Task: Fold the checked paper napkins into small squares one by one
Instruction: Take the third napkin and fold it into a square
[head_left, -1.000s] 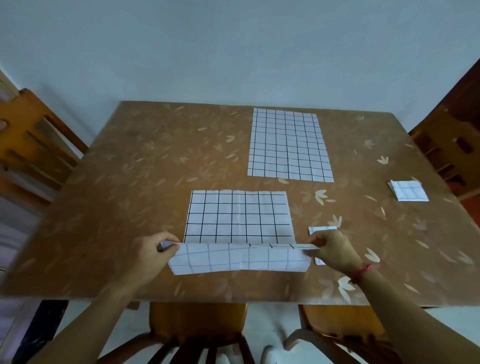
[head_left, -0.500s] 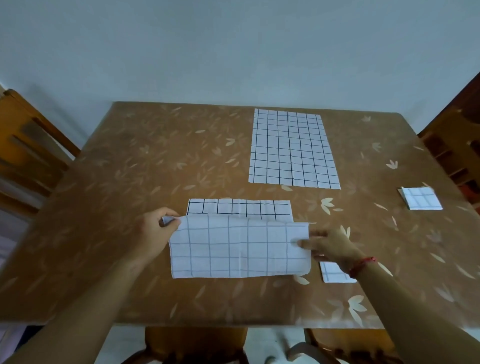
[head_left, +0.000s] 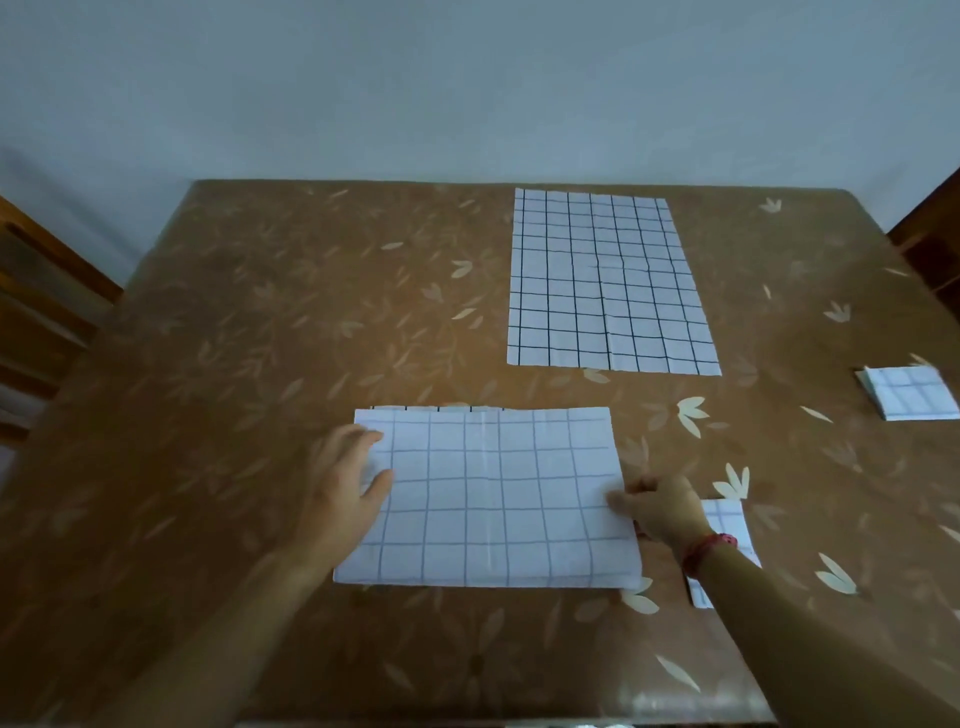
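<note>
A checked paper napkin (head_left: 493, 499), folded in half with its paler side up, lies flat on the near middle of the table. A thin strip of the dark-lined lower layer shows along its far edge. My left hand (head_left: 343, 493) rests on its left edge, fingers spread and thumb on the paper. The bunched fingertips of my right hand (head_left: 660, 512) touch its right edge. A second checked napkin (head_left: 602, 280) lies unfolded farther back. One small folded square (head_left: 911, 392) sits at the right edge. Another folded square (head_left: 727, 519) is partly hidden under my right wrist.
The table (head_left: 260, 338) has a brown cover with a leaf print and stands against a pale wall. Wooden chairs stand at the left (head_left: 41, 312) and at the right (head_left: 930, 244) of it.
The near half of the napkin has been carried over onto the far half and laid down. Both hands have let go of the corners and now rest at the side edges.
</note>
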